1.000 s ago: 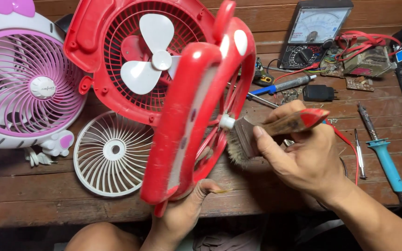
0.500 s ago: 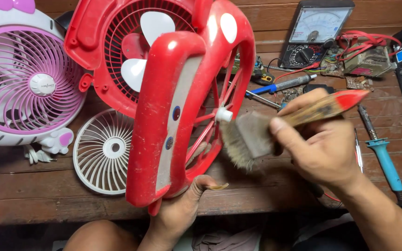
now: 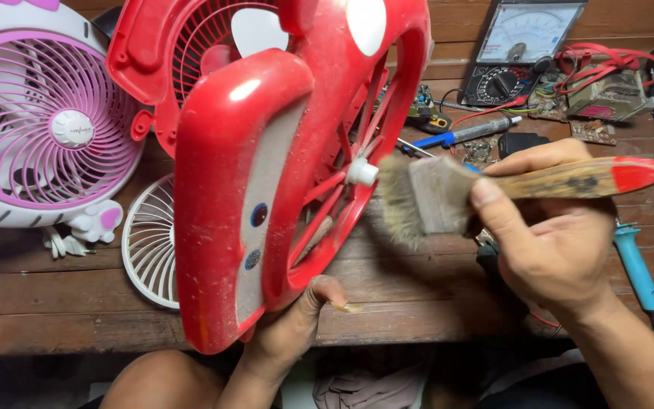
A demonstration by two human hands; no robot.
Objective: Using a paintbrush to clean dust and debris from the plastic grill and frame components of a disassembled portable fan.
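Here: right hand grips paintbrush, long axis level, bristles pointing left, just beside white hub of red fan housing; left hand clasps housing's bottom edge.

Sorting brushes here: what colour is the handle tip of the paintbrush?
Red, on the paintbrush in the right hand; head view.

Bare planks free; tools crowd behind paintbrush
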